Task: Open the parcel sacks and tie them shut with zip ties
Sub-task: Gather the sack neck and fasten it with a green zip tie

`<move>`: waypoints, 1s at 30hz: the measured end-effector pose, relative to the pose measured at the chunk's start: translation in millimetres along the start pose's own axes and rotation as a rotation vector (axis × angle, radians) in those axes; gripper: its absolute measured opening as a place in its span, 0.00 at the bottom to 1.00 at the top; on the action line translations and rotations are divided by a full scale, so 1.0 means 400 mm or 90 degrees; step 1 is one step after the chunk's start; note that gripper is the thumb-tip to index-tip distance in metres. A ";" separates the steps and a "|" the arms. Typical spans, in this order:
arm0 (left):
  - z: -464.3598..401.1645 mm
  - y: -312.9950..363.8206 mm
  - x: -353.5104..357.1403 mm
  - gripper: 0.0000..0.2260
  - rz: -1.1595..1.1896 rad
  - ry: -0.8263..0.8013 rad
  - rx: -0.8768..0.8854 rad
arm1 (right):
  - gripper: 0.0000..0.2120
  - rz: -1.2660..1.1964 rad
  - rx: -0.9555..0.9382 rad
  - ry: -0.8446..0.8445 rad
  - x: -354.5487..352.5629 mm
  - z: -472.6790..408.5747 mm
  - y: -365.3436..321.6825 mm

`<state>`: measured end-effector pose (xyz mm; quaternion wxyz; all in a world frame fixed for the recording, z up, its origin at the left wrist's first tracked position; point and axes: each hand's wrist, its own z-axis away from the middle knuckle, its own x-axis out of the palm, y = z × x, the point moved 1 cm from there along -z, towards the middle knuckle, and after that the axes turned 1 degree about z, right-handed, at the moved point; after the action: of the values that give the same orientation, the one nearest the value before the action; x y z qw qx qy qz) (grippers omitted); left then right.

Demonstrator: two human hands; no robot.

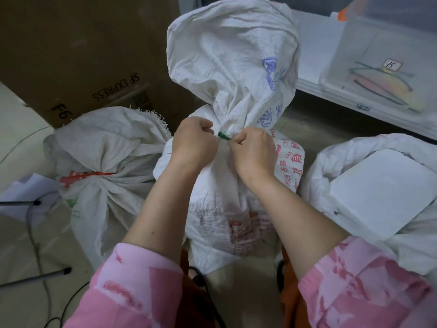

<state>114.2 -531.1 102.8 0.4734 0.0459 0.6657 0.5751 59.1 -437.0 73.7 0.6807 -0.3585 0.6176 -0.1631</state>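
Note:
A white woven parcel sack [236,200] with red print stands in the middle, its neck gathered and its loose top [231,58] flaring upward. A green zip tie [224,135] circles the gathered neck. My left hand [192,140] is curled at the left side of the neck, pinching the tie's end. My right hand [251,150] is curled at the right side, pinching the tie next to its head. How far the tie is drawn in is hidden by my fingers.
A second sack [106,162] to the left is tied with a red tie [94,174]. An open sack [369,190] with a white parcel lies at right. A brown carton [82,55] stands behind, a clear bin [383,62] on a shelf at upper right. Cables and metal legs [35,278] lie lower left.

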 end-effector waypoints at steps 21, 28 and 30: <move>-0.011 -0.007 0.033 0.11 -0.076 -0.018 0.017 | 0.04 -0.117 0.071 -0.024 0.010 -0.017 -0.008; -0.013 -0.009 0.031 0.12 -0.069 -0.061 0.002 | 0.04 -0.116 0.073 -0.021 0.010 -0.014 -0.008; -0.011 -0.006 0.031 0.09 -0.045 -0.074 -0.006 | 0.05 -0.112 0.071 -0.019 0.009 -0.015 -0.008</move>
<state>105.5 -527.5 93.1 0.5312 0.0537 0.6358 0.5574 54.9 -443.3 73.6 0.6919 -0.3753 0.5634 -0.2509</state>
